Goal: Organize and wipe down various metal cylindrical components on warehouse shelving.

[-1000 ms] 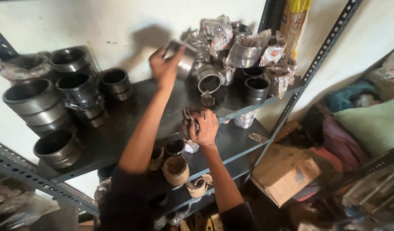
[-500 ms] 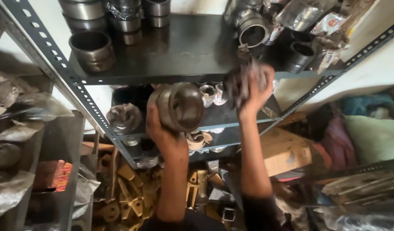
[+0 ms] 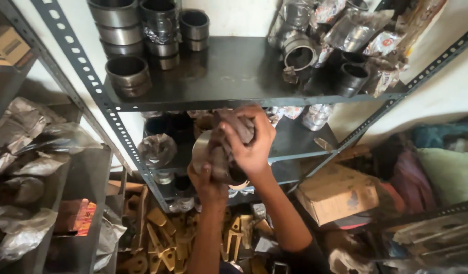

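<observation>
left hand (image 3: 207,183) grips the metal sleeve (image 3: 206,152) from below, bearing its weight. right hand (image 3: 250,144) closes over a dark rag (image 3: 233,128) pressed on top. both sit just before the shelf (image 3: 234,71) carrying stacked steel rings (image 3: 126,76).

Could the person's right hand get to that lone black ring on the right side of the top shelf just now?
Probably not straight away. The right hand is wrapped over a crumpled rag on the metal cylinder. The black ring stands open at the shelf front, unblocked.
</observation>
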